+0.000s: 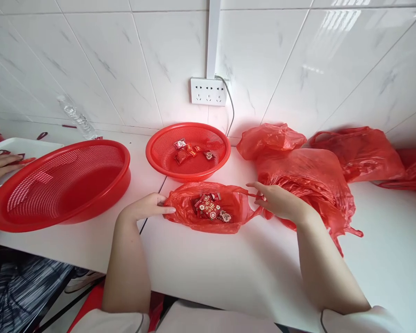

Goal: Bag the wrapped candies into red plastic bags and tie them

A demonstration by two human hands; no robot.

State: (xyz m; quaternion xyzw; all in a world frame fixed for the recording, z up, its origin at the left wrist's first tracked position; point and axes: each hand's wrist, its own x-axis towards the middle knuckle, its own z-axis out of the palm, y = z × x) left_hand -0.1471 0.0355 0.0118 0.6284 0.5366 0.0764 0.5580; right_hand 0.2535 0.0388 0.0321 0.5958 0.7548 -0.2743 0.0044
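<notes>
An open red plastic bag (201, 226) lies on the white table in front of me, its mouth facing up. Inside it are several small red printed packets (208, 207). My left hand (149, 206) is closed on the bag's left edge, thumb on the near side. On the right, my right hand (275, 199) pinches the bag's handle and rim. Just behind the bag stands a round red basket (189, 173) holding several wrapped pieces (182, 155).
A large red basket (62, 217) stands at left, beside a white tray (31, 144) with another person's hand (2, 166). A clear bottle (76, 118) lies by the wall. Red bags (298, 171) pile up at right. A power socket (208, 91) is on the wall.
</notes>
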